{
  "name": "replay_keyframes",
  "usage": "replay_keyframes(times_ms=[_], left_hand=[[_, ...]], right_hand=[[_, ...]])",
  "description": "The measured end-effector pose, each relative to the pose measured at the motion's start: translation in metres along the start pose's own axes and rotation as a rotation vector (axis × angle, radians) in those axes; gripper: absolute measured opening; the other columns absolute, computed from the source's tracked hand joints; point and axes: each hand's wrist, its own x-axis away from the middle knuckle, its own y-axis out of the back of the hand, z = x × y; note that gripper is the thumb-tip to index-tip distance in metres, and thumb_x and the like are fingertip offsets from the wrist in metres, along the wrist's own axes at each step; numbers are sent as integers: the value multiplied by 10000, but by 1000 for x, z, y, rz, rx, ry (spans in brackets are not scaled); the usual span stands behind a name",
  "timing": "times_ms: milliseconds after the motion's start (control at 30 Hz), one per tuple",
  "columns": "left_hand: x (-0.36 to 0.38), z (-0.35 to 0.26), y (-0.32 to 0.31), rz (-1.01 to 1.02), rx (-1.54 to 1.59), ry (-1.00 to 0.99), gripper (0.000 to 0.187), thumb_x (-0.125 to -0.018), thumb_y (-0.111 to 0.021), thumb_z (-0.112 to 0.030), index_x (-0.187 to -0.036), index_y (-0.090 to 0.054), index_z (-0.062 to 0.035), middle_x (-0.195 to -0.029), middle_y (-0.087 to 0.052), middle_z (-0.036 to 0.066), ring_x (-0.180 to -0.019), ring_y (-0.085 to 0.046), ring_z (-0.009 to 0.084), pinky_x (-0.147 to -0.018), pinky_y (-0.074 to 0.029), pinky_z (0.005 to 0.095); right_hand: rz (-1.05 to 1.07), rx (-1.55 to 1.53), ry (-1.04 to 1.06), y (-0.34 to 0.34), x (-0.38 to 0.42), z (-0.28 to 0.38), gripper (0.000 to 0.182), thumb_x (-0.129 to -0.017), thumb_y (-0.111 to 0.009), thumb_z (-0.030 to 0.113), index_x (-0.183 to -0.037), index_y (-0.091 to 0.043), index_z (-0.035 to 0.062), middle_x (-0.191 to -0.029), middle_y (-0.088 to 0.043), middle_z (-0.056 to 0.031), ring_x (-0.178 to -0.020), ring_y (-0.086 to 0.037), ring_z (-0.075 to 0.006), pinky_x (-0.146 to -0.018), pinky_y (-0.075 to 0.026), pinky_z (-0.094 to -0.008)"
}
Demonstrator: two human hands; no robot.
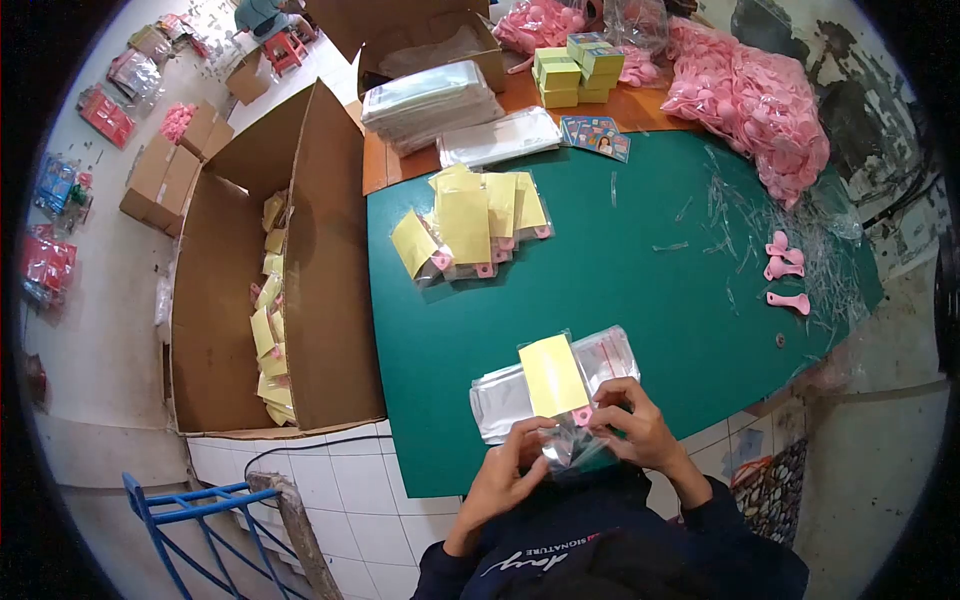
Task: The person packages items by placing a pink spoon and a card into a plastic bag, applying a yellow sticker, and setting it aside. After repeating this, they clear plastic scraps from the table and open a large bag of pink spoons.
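Observation:
Between my hands is a clear plastic bag [566,452] with a yellow card [553,375] and a pink plastic piece [582,416] in it. My left hand [513,467] pinches the bag's near left edge. On the other side, my right hand [634,428] grips it close to the pink piece, fingers curled. Under the bag lies a stack of clear plastic bags [500,402] on the green table [660,310]. Farther back is a pile of packed bags with yellow cards [465,225].
Left of the table stands a tall cardboard box [335,260] holding packed bags. Pink spoons [788,302] and plastic scraps lie at the right. Card stacks [557,75], plastic sleeves [430,105] and a pink heap [745,95] are at the back. A blue metal frame [200,497] stands lower left.

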Motion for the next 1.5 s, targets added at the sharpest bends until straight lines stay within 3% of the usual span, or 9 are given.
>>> replay_keyframes(times_ms=[200,467,567,1000,1100,1200,1367,1433,1500], left_hand=[[-1,-5,-6,-3,-403,-37,146,-819,-659,-63,-927,-590,8,-875,-647,69,-765,-609,95,-666,-502,237],[5,-5,-18,-153,-316,-75,106,-810,-662,-68,-863,-604,3,-867,-606,65,-753,-587,100,-625,-486,220],[6,-4,-21,-200,-338,-47,85,-809,-658,-54,-834,-603,6,-895,-594,64,-762,-588,103,-640,-500,223],[11,17,-34,-363,202,-10,170,-847,-609,5,-819,-442,-2,-945,-568,68,-867,-586,125,-644,-520,233],[12,27,-30,-281,111,-49,114,-851,-603,0,-898,-500,-2,-957,-569,63,-818,-577,111,-627,-517,227],[13,11,-27,-191,-31,94,257,-845,-596,14,-1089,-515,-3,-1081,-529,77,-864,-542,104,-641,-514,209],[-9,-23,-7,-165,-221,-88,437,-852,-574,3,-1275,-468,-34,-1211,-508,85,-898,-535,111,-616,-501,205],[-35,-42,18,-184,-305,-222,437,-857,-563,-8,-1282,-462,-29,-1256,-489,92,-935,-536,123,-630,-502,207],[-74,-65,40,-275,-300,-354,445,-850,-568,-17,-1282,-459,-27,-1272,-483,105,-997,-545,160,-682,-510,238]], right_hand=[[9,-237,-213,1,16,11,137,-747,-688,8,-846,-593,13,-1022,-478,-88,-852,-556,-168,-773,-478,-276],[-151,-588,-707,-13,21,25,53,-858,-580,-9,-884,-537,-25,-830,-590,-75,-765,-594,-112,-705,-498,-240],[-183,-556,-739,-16,20,27,75,-854,-585,-21,-882,-516,-30,-780,-615,-76,-690,-621,-112,-640,-520,-228],[-221,-340,-557,-25,24,21,137,-801,-641,-35,-917,-568,-24,-758,-605,-66,-644,-608,-97,-561,-508,-217],[-240,-342,-550,-25,22,22,240,-785,-658,-7,-1021,-615,-4,-758,-614,-69,-616,-596,-93,-543,-490,-221],[-182,-293,-535,-21,20,23,316,-782,-660,9,-1094,-612,10,-764,-615,-77,-613,-592,-96,-543,-483,-225],[-104,-102,-420,12,2,7,256,-800,-656,99,-1043,-630,23,-779,-610,-90,-647,-598,-150,-587,-486,-279],[-92,142,-246,46,-41,0,198,-800,-644,129,-965,-636,20,-797,-597,-108,-692,-589,-218,-634,-480,-319],[-140,254,-62,72,-88,-34,172,-782,-640,75,-937,-621,3,-815,-577,-106,-713,-587,-194,-614,-475,-296]])
